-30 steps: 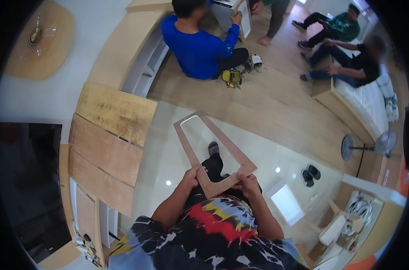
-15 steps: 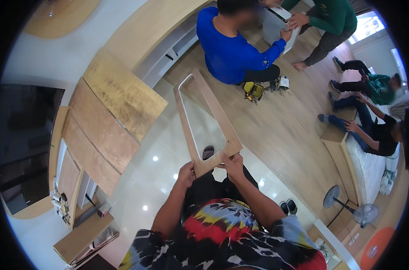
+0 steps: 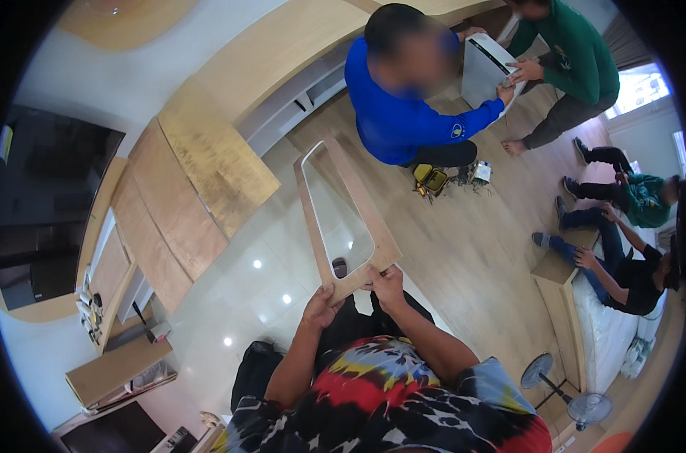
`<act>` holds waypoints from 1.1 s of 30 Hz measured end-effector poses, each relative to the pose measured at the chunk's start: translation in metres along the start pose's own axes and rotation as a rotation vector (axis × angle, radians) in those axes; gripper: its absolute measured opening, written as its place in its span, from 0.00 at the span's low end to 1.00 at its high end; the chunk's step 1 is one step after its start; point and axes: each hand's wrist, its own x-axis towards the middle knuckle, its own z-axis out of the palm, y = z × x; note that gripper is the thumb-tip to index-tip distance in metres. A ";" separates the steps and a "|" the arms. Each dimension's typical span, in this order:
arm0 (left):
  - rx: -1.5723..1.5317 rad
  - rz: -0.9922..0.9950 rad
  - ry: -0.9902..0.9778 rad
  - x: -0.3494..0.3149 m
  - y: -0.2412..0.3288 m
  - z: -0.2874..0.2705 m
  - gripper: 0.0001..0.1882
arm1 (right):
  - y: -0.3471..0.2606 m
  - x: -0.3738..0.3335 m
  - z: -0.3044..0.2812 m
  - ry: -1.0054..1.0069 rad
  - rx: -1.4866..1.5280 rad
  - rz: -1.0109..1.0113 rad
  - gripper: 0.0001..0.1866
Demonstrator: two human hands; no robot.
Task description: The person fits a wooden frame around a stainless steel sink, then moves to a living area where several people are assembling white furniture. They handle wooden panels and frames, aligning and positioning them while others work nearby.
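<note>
A long, flat wooden frame [image 3: 381, 246] stretches away in front of me, with a large rounded cut-out edged in white. My left hand [image 3: 323, 306] grips its near left corner, fingers closed at the edge. At the near right corner, my right hand [image 3: 386, 288] is closed on the same frame, the thumb on top and the other fingers partly hidden beneath. Through the cut-out I see tiled floor and one dark shoe [image 3: 340, 266].
Large plywood sheets [image 3: 173, 226] lie at the left, near a wall-mounted television [image 3: 52, 204]. Ahead, a person in blue [image 3: 392, 113] and one in green [image 3: 584, 60] handle a white box-shaped unit [image 3: 488, 72]. A tool case [image 3: 431, 180] lies beside them. Two people sit at right near a fan [image 3: 538, 371].
My view has shifted, and the wooden frame sits slightly lower in the picture, still in both hands. The person in blue has raised their head and turned more toward the white unit.
</note>
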 end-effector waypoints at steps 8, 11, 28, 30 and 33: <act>0.002 -0.038 -0.023 0.005 -0.019 0.003 0.17 | -0.018 -0.010 -0.011 0.014 -0.114 -0.066 0.12; 0.002 -0.015 0.011 0.006 -0.024 0.019 0.15 | -0.026 -0.007 -0.015 0.015 -0.164 -0.065 0.12; 0.019 -0.023 -0.045 0.004 -0.024 0.004 0.15 | -0.018 -0.003 -0.022 0.012 -0.111 -0.067 0.12; 0.002 -0.018 -0.019 0.001 -0.027 0.007 0.15 | -0.016 -0.003 -0.020 0.026 -0.136 -0.055 0.13; -0.003 -0.001 0.006 0.003 -0.030 0.009 0.15 | -0.024 -0.004 -0.019 0.038 -0.162 -0.039 0.13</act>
